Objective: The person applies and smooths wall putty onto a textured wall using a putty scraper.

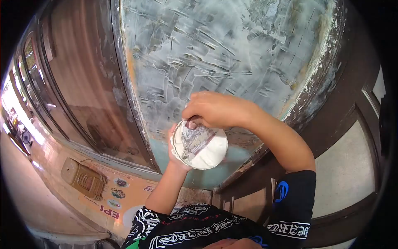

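My left hand is wrapped round the side and underside of a round white tub, keeping its opening turned up towards me. White paste coats the inside. Over the opening, my right hand pinches a putty scraper by its top end. Its flat blade is smeared with grey and white and rests in the tub against the paste. The fingertips of my right hand are partly hidden behind the knuckles. Just beyond both hands stands a panel covered in streaky grey-white filler.
Dark wooden framing borders the panel on the right, and a brown glazed door on the left. A brown plastic stool is on the floor at lower left, beside an orange printed banner.
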Demonstrator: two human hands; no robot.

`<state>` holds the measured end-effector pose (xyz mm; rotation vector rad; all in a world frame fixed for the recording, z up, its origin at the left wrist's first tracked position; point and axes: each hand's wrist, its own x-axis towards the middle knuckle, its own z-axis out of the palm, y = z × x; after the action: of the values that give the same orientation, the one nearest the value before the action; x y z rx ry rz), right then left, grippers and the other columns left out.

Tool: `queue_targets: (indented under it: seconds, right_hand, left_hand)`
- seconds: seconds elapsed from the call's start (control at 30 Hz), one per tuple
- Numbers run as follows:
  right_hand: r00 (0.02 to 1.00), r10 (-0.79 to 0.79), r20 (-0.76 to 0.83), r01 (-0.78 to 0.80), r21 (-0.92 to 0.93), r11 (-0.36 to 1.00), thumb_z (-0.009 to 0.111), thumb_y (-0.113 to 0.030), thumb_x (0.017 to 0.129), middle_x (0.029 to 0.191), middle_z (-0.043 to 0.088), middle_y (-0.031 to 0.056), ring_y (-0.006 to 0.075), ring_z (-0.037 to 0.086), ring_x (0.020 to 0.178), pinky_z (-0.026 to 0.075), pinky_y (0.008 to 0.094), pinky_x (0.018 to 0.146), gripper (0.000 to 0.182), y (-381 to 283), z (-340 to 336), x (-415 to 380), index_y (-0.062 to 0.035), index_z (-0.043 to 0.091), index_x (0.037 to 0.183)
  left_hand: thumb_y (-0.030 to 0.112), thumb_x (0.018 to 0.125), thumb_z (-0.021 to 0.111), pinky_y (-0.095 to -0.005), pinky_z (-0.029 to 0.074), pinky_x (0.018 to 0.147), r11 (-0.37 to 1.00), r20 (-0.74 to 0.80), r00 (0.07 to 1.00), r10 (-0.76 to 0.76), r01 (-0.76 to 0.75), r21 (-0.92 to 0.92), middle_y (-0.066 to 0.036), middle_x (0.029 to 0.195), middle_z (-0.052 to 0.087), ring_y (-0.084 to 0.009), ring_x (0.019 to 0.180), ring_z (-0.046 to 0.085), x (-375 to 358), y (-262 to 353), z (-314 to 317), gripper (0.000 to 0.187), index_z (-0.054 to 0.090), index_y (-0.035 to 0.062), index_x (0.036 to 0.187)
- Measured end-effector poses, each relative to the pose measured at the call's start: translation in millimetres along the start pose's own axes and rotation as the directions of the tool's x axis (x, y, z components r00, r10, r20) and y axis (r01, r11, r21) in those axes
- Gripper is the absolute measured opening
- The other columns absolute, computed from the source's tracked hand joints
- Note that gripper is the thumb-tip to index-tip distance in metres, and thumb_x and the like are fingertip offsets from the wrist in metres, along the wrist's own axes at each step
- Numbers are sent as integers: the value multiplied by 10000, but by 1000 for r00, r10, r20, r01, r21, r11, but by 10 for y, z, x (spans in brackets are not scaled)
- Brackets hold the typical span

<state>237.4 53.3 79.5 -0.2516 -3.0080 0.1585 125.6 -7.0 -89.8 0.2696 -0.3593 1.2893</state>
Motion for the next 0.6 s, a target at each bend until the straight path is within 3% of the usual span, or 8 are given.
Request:
queue_targets:
  seconds: [0.07, 0.13, 0.33, 0.4, 0.6]
  right_hand:
    - [998, -51, -32, 50, -43, 998, 719, -170, 810, 822, 650, 143, 368, 583, 878, 457, 460, 784, 165, 37, 52, 0, -25, 649, 842]
    - [996, -50, -76, 49, -22, 999, 711, -179, 820, 828, 654, 114, 342, 570, 923, 454, 444, 819, 155, 43, 65, -1, -38, 653, 846]
    - [992, -63, -110, 59, -34, 998, 701, -86, 787, 842, 655, 96, 329, 562, 912, 467, 422, 826, 120, 60, 47, -3, -31, 636, 872]
    - [989, -59, -134, 55, -32, 998, 701, -73, 789, 840, 655, 95, 325, 564, 910, 470, 416, 824, 120, 2, -52, -66, -34, 649, 890]
    - [967, -62, -246, 48, -62, 997, 705, -24, 799, 875, 673, 92, 315, 583, 902, 479, 406, 810, 183, -120, -388, -316, -40, 692, 981]
  left_hand:
    - [446, 1001, 342, -736, 393, 993, 997, 47, 999, -21, 17, 80, -29, 1159, 589, -385, 1248, 510, 3, 54, -88, 421, 547, 152, 1222]
    - [501, 995, 330, -564, 388, 1107, 996, 91, 996, 2, -10, 83, -122, 1329, 572, -363, 1267, 527, -15, 59, -69, 568, 516, 101, 1352]
    - [526, 989, 335, -575, 431, 1057, 998, 125, 992, -20, 12, 64, -135, 1369, 555, -370, 1266, 534, 2, 93, -99, 593, 513, 101, 1363]
    - [557, 980, 332, -570, 422, 1068, 981, -7, 1000, -17, 18, 193, -140, 1397, 539, -370, 1276, 528, -29, 100, -42, 639, 489, 103, 1401]
    - [625, 955, 300, -589, 398, 1075, 969, -54, 999, 6, 7, 248, -202, 1464, 477, -402, 1306, 499, 39, 77, 125, 779, 435, 47, 1461]
